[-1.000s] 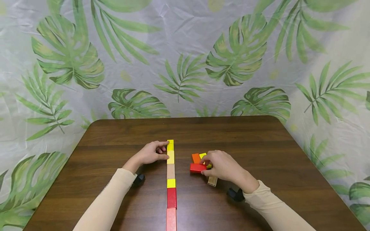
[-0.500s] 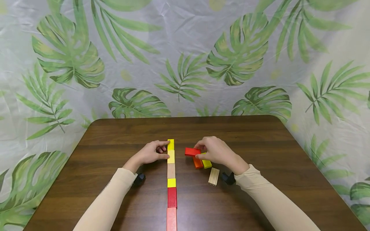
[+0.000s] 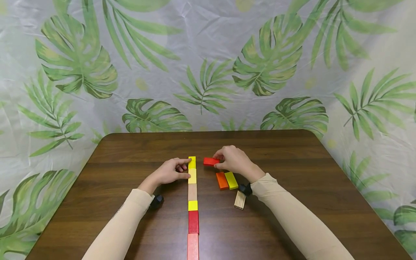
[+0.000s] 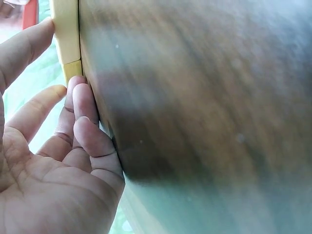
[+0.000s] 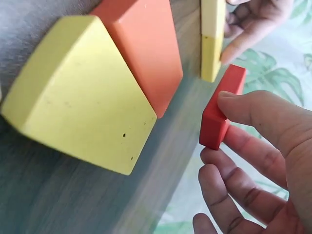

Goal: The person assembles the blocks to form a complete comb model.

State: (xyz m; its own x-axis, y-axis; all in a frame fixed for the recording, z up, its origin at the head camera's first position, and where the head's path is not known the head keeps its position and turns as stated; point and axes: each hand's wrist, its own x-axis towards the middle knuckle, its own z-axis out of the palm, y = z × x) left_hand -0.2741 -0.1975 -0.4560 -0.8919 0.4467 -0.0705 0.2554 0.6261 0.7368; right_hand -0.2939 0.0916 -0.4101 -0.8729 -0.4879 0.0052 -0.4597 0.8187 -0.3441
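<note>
My right hand (image 3: 236, 159) pinches a red block (image 3: 209, 161) between thumb and fingers, to the right of the row's far end. A single-file row of wooden blocks runs away from me along the table. My left hand (image 3: 167, 171) touches the row from the left. Its index finger is at the far yellow block (image 3: 192, 162) and its thumb at the pale yellow block (image 3: 192, 176) behind it. In the left wrist view the other fingers (image 4: 92, 136) bend loosely, holding nothing. Nearer in the row are a plain wood block (image 3: 192, 191) and a small yellow block (image 3: 193, 205).
The row's near part has a dark red block (image 3: 193, 222) and a pink block (image 3: 193, 245), cut off by the frame. To the right lie an orange block (image 3: 222, 181), a yellow-green block (image 3: 231, 180) and a striped wood block (image 3: 239, 200). A leaf-print cloth (image 3: 208, 72) hangs behind the table.
My right hand has lifted the red block off the loose blocks and carried it away from me and slightly left, towards the row's far end. The left hand stays in place.
</note>
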